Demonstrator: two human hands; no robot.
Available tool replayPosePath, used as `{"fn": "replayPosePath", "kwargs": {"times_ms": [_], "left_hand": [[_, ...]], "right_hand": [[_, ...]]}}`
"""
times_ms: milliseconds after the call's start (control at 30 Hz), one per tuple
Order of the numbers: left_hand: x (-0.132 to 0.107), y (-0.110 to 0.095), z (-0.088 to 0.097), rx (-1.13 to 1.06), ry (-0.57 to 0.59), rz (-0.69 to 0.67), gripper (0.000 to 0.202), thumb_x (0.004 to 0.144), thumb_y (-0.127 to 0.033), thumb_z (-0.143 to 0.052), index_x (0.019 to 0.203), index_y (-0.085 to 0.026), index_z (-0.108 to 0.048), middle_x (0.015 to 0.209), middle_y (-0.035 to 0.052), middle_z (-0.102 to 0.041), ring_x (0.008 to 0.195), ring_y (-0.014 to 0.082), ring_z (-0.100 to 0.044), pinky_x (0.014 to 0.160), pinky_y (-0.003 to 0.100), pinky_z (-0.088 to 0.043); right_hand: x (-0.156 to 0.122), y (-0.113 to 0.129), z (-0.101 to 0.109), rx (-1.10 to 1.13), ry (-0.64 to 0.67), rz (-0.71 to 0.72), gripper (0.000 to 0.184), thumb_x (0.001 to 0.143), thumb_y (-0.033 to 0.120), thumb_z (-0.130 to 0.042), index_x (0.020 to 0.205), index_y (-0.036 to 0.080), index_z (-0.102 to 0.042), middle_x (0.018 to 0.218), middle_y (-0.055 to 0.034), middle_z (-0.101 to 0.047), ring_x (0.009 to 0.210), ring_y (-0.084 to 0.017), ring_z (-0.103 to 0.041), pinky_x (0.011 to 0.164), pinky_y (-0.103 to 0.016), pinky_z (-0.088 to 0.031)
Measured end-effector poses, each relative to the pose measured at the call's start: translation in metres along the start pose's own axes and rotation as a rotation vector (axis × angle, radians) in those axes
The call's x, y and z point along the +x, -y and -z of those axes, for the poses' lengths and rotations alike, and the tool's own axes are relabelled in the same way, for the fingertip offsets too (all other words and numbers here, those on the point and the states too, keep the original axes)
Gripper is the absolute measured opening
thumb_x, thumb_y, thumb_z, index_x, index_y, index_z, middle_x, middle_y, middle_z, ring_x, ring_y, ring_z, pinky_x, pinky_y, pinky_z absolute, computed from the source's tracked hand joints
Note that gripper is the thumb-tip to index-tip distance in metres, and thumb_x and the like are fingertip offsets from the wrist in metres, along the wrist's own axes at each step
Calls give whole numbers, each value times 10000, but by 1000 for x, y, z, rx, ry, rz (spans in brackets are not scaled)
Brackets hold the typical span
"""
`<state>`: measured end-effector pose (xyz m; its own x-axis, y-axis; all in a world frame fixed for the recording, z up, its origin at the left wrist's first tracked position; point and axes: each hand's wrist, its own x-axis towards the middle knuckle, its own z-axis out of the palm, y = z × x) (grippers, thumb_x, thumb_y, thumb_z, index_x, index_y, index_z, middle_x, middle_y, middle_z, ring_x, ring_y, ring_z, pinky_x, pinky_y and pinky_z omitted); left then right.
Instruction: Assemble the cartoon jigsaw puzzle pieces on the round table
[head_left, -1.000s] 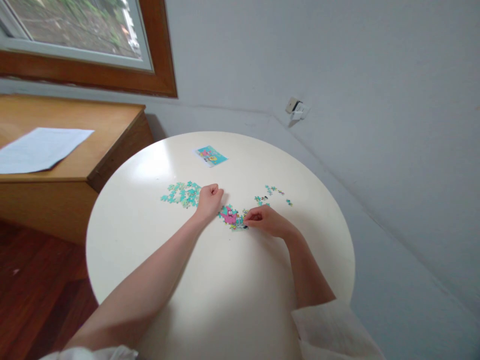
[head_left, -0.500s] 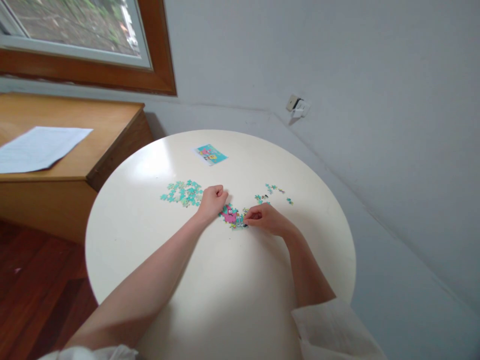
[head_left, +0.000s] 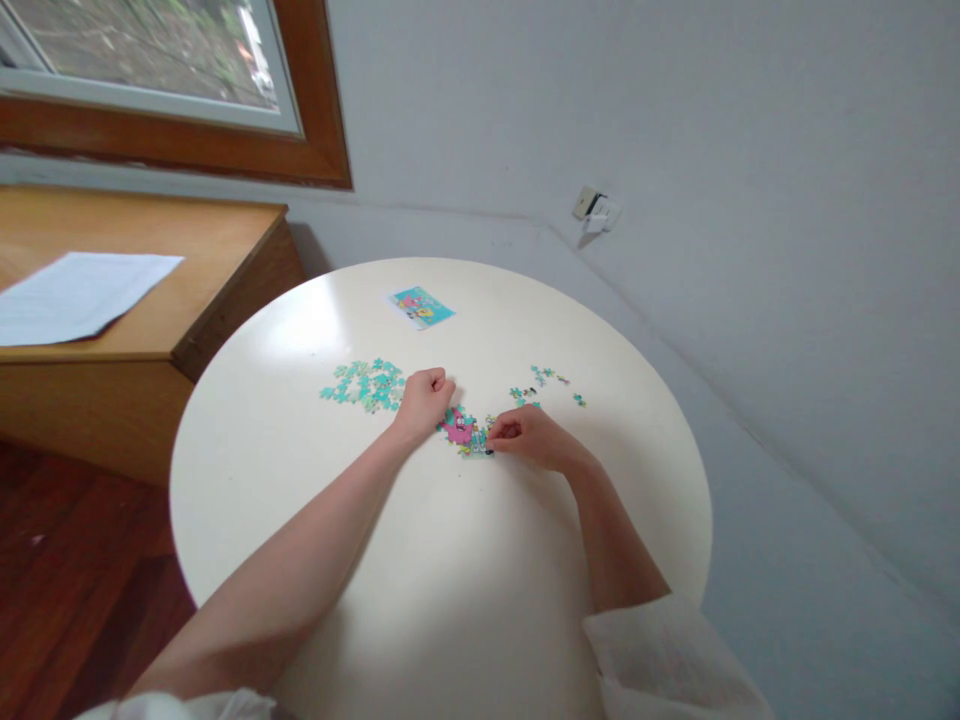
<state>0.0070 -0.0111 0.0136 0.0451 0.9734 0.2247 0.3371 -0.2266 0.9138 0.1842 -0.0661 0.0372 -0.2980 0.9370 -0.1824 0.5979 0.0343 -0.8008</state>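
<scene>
A partly joined jigsaw puzzle with a pink cartoon figure lies on the round white table. My right hand is at its right edge, thumb and fingers pinched together over a puzzle piece. Curled into a loose fist, my left hand rests on the table at the puzzle's upper left; whatever its fingers hold, if anything, is hidden. Left of that hand is a pile of loose green puzzle pieces. More loose pieces are scattered beyond my right hand.
A small picture card with the cartoon scene lies toward the table's far side. To the left stands a wooden cabinet with white paper on it, below a window. A plug sits in a wall socket.
Almost nothing differs. Both hands keep their places and shapes, and the view has shifted very slightly.
</scene>
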Motion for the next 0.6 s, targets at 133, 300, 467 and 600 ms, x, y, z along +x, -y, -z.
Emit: {"fn": "replayPosePath", "kwargs": {"times_ms": [133, 300, 467, 600], "left_hand": [[0, -2, 1, 31, 15, 8, 287, 632, -130, -417, 472, -199, -188, 452, -73, -168, 467, 75, -202, 494, 245, -144], [0, -1, 1, 35, 10, -5, 295, 640, -127, -416, 478, -200, -181, 458, -74, -163, 467, 75, -201, 494, 248, -150], [0, 0, 0, 19, 13, -9, 294, 642, -126, -416, 483, -201, -180, 463, -75, -159, 470, 76, -195, 492, 247, -156], [0, -1, 1, 19, 12, -1, 296, 642, -124, -420, 482, -200, -183, 462, -77, -159, 471, 74, -196, 492, 246, -158]], "right_hand": [[-1, 2, 1, -24, 7, -6, 105, 634, 224, -622, 595, 128, -641, 495, 19, -550, 495, -83, -456, 487, -206, -331], [-2, 4, 0, -43, 10, -12, 103, 640, 214, -605, 589, 130, -635, 492, 21, -541, 499, -84, -452, 493, -209, -329], [-1, 4, -1, -42, 9, -2, 104, 642, 214, -599, 575, 137, -615, 481, 29, -522, 491, -80, -441, 492, -208, -321], [-1, 4, -1, -43, 10, 15, 95, 637, 200, -594, 561, 144, -587, 471, 38, -504, 487, -79, -435, 494, -208, -320]]}}
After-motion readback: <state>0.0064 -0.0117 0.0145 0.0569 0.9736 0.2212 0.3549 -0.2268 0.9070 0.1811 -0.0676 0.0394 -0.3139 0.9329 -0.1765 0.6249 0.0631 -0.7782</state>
